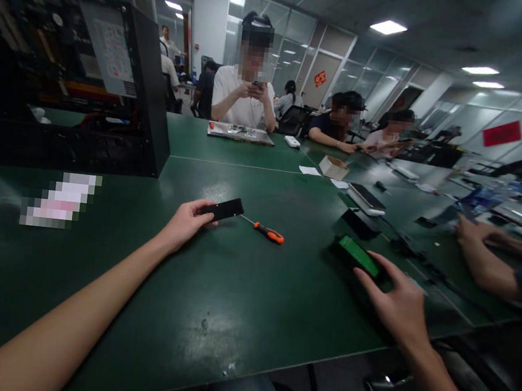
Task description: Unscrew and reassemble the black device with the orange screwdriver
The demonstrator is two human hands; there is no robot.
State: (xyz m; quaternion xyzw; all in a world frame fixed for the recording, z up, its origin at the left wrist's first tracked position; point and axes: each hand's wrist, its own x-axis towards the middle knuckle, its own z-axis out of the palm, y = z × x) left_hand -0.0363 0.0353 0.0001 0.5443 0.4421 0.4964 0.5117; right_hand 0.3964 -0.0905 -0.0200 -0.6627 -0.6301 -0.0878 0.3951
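My left hand holds a thin black rectangular plate by one end, just above the green table. An orange-handled screwdriver lies on the table right beside that plate. My right hand rests on a black device with a green board showing on top, near the table's right edge, fingers over its near end.
An open black computer case stands at the far left. A black block, a phone-like slab and a small cardboard box lie beyond. Another person's forearms reach in at right; several people sit across the table.
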